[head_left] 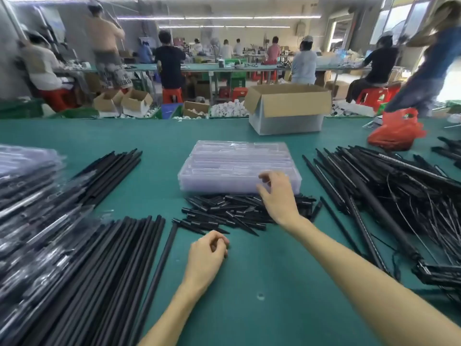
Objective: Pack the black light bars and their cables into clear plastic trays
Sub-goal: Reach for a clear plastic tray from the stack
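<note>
A stack of clear plastic trays [232,168] stands in the middle of the green table. My right hand [277,196] reaches to the stack's near right corner, fingers spread and touching its edge. My left hand [207,255] rests on the table with fingers loosely curled, holding nothing. Short black spike pieces [224,213] lie heaped in front of the trays. Long black light bars [99,258] lie in a row at the left. More bars with tangled cables [399,196] are piled at the right.
Packed trays in clear plastic [27,196] are stacked at the far left. An open cardboard box [287,108] stands at the table's far edge, with a red plastic bag [396,133] to its right. People work at benches behind.
</note>
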### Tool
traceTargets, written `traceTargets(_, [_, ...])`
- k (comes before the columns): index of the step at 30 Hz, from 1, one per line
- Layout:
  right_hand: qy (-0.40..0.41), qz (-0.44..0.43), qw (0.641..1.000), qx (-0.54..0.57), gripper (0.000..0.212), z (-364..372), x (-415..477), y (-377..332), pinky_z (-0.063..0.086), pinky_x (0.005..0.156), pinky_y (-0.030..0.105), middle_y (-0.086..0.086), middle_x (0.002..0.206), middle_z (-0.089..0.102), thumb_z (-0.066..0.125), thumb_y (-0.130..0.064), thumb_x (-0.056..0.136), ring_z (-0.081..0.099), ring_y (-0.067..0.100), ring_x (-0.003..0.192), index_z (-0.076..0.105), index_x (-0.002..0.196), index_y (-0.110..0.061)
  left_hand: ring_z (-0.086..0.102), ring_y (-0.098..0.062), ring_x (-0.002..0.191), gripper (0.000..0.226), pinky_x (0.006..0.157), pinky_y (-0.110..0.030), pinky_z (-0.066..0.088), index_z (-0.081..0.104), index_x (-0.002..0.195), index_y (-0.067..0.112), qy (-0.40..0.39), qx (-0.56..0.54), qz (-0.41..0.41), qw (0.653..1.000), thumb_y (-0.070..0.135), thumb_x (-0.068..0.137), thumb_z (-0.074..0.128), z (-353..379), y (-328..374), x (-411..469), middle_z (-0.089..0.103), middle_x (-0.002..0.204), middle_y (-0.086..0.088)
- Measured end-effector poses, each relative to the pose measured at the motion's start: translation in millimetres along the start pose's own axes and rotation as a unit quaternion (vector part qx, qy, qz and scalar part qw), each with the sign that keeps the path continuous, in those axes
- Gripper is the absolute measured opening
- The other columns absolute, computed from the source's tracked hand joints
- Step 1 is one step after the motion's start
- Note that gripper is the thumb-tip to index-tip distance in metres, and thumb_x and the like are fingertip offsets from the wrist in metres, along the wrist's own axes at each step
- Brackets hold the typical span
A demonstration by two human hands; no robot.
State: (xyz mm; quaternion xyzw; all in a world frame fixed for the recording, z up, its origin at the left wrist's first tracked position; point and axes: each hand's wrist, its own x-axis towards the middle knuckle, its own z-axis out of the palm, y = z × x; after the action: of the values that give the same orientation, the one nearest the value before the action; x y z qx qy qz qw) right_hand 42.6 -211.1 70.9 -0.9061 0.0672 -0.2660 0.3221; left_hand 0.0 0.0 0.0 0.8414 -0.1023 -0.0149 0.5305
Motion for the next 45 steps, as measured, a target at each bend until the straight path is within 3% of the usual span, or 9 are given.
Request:
traceTargets(3, [-0.037,-0.007,0.996,-0.080,0.031,11.9,40.4,2.9,0.039,0.104,0.035,0.007,0.128,0.059,0.062,-0.024,0.098,0.048,0.024,0.121,0.060,0.126,-0.010,0.056,-0.006,0.055,0.028,0.058,-0.035,0.051,0.067,0.077,0.025,0.005,-0.006,-0.023,1.000,0.011,0.096,0.052,-1.8,-2.5,2.4,0.068,0.065,0.003])
traceTargets(7, [-0.097,0.012,0.984,-0.146,0.028,31.2,71.3,4.0,0.040,0.098,0.042,0.008,0.120,0.062,0.067,-0.028,0.095,0.055,0.030,0.115,0.066,0.118,-0.012,0.057,-0.007,0.058,0.026,0.064,-0.036,0.054,0.067,0.077,0.027,-0.007,-0.005,-0.038,0.999,0.014,0.095,0.052,-3.0,-0.6,1.9,0.069,0.066,0.005])
traceTargets(10, [-0.136,0.032,0.985,-0.104,0.010,31.9,86.3,8.1,0.049,0.084,0.038,0.005,0.099,0.068,0.072,-0.019,0.090,0.064,0.028,0.099,0.071,0.096,-0.010,0.058,-0.007,0.060,0.026,0.064,-0.038,0.054,0.067,0.077,0.026,-0.013,-0.005,-0.035,0.999,0.013,0.094,0.052,-5.3,1.9,1.1,0.069,0.066,0.005])
traceTargets(12, [-0.167,0.019,0.981,-0.097,0.007,30.0,92.3,9.7,0.052,0.083,0.038,0.007,0.094,0.071,0.073,-0.016,0.088,0.065,0.028,0.092,0.070,0.088,-0.010,0.059,-0.007,0.060,0.026,0.064,-0.038,0.054,0.067,0.077,0.025,-0.012,-0.005,-0.031,0.999,0.012,0.093,0.052,-5.5,2.4,1.6,0.069,0.067,0.004])
traceTargets(21, [-0.189,0.002,0.976,-0.106,0.005,24.0,100.4,10.5,0.054,0.086,0.038,0.009,0.099,0.074,0.070,-0.011,0.091,0.067,0.027,0.090,0.072,0.093,-0.008,0.059,-0.007,0.057,0.027,0.056,-0.028,0.051,0.068,0.079,0.023,-0.020,-0.039,-0.035,0.998,0.008,0.095,0.052,-4.6,-1.0,2.1,0.070,0.068,0.001])
traceTargets(29, [-0.228,-0.009,0.968,-0.108,0.007,17.0,111.6,9.0,0.056,0.084,0.038,0.011,0.091,0.074,0.075,-0.010,0.088,0.068,0.025,0.086,0.075,0.091,-0.004,0.057,-0.008,0.056,0.028,0.054,-0.025,0.050,0.068,0.077,0.022,-0.023,-0.052,-0.042,0.997,0.009,0.094,0.051,-6.2,2.4,-0.6,0.068,0.066,0.000])
traceTargets(32, [-0.228,-0.031,0.964,-0.133,0.005,17.9,111.7,8.8,0.056,0.084,0.037,0.010,0.093,0.075,0.071,-0.008,0.091,0.069,0.024,0.087,0.075,0.093,-0.005,0.058,-0.008,0.057,0.028,0.054,-0.025,0.050,0.068,0.077,0.023,-0.021,-0.051,-0.042,0.998,0.009,0.094,0.051,-6.0,0.7,-0.8,0.069,0.067,0.000])
traceTargets(38, [-0.214,-0.103,0.936,-0.258,0.023,21.6,102.4,4.2,0.053,0.091,0.046,0.015,0.113,0.066,0.049,0.008,0.094,0.064,0.033,0.103,0.067,0.105,0.001,0.058,-0.008,0.056,0.028,0.054,-0.028,0.051,0.068,0.077,0.023,-0.018,-0.050,-0.041,0.998,0.009,0.094,0.051,-4.8,1.5,-1.3,0.069,0.066,0.000])
traceTargets(45, [-0.169,-0.227,0.886,-0.369,0.031,21.0,93.3,2.9,0.047,0.075,0.037,0.018,0.114,0.052,0.043,0.017,0.090,0.051,0.031,0.101,0.051,0.113,-0.001,0.057,-0.009,0.055,0.027,0.053,-0.027,0.050,0.068,0.077,0.021,-0.016,-0.057,-0.044,0.997,0.009,0.094,0.051,-4.0,0.7,-1.3,0.068,0.066,-0.001])
